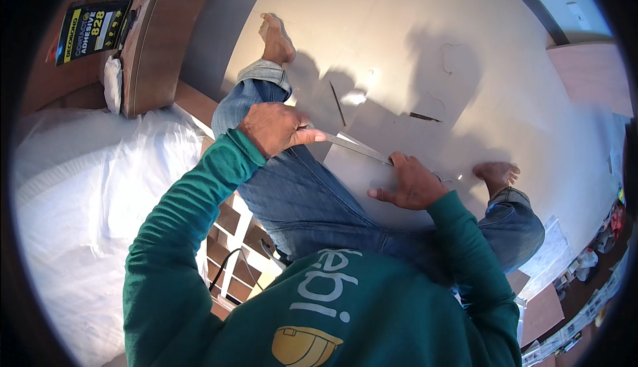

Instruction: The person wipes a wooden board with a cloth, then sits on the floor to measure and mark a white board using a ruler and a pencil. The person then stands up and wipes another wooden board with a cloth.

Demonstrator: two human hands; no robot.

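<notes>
A narrow, flat grey strip (359, 148) runs between my two hands, slanting down to the right over my lap. My left hand (276, 129) is closed on its left end, with the thumb laid along it. The curled fingers of my right hand (415, 182) hold the other end, while the thumb sticks out to the left. Under the strip lies a pale, smooth panel (352, 179) between my legs, its near part hidden by my thigh. Whether the strip touches the panel I cannot tell.
Two thin dark strips (337, 104) (425, 118) and bits of thread-like scrap (446, 60) lie on the light floor. At left stand a brown cabinet (163, 41), a black adhesive container (93, 29) and clear plastic sheeting (126, 167). Assorted clutter (588, 260) lines the right edge.
</notes>
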